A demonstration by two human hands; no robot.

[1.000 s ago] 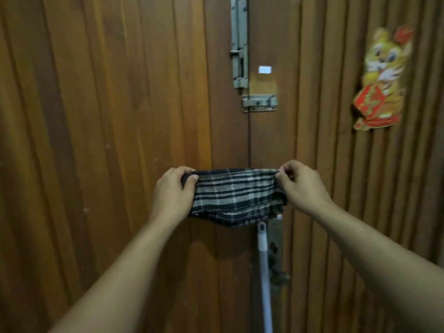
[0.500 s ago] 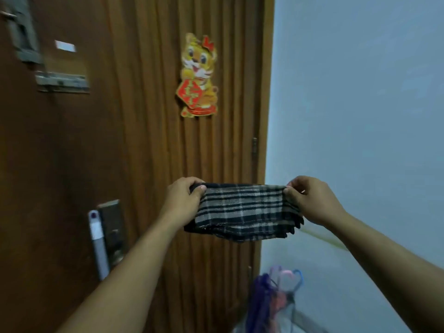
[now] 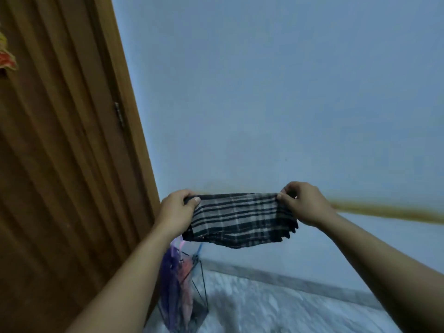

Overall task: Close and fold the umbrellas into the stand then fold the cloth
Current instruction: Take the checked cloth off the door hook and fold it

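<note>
Two bare hands hold a folded plaid cloth stretched between them in the air, in front of a pale blue wall. The left hand pinches the cloth's upper left corner with thumb over the fabric; the right hand grips the upper right corner, fingers curled shut on it. Below the cloth, closed umbrellas, purple and pinkish, stand in a thin black wire stand on the floor at the wall's foot, just beside the wooden door. No writing or label can be read; a colourful sticker at the door's left edge is cut off.
</note>
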